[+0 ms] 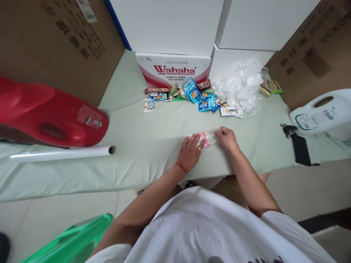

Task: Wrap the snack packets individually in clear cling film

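Observation:
A pink packet [203, 138] inside a clear plastic bag [211, 138] lies on the cloth-covered table in front of me. My left hand [191, 149], with a ring and a red string at the wrist, rests flat over the packet's left part and hides some of it. The bag's right end is pinched between the closed fingers of my right hand [226, 137]. Beyond my hands, several small snack packets [193, 95] lie in a row, with a heap of clear plastic bags [241, 87] to their right.
A white Wahaha carton [175, 71] stands behind the snacks, between large brown boxes [55, 47]. On the left lie a red jug [55, 117] and a white roll [63, 153]. A white jug [320, 113], keys [288, 129] and a black phone [300, 149] lie right.

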Demonstrator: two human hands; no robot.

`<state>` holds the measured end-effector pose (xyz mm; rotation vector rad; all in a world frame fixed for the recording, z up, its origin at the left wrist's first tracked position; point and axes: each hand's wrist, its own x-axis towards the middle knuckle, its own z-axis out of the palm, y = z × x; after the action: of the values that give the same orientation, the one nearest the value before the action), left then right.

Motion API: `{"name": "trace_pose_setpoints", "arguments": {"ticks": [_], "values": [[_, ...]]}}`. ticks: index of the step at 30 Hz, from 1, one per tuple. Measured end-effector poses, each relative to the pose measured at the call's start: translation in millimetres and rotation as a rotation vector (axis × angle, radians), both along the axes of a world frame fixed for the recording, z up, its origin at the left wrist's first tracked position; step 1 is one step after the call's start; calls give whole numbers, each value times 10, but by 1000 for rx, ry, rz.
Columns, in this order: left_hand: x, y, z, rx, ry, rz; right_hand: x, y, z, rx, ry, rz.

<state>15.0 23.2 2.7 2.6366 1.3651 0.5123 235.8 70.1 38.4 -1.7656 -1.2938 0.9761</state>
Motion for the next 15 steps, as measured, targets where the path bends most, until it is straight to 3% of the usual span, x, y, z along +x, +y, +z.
{"name": "trace_pose_setpoints", "arguments": {"ticks": [3, 8, 12, 15], "values": [[20, -7, 14, -14, -23, -6, -196, -22, 80, 120, -117, -1], [-12, 5, -51, -79, -165, -30, -718, -163, 90, 228, -388, 184], [-175, 94, -177, -241, -522, -150, -900, -320, 13, 281, -485, 219], [-249, 158, -262, -437, -942, -96, -923, -417, -27, 260, -537, 241]]}}
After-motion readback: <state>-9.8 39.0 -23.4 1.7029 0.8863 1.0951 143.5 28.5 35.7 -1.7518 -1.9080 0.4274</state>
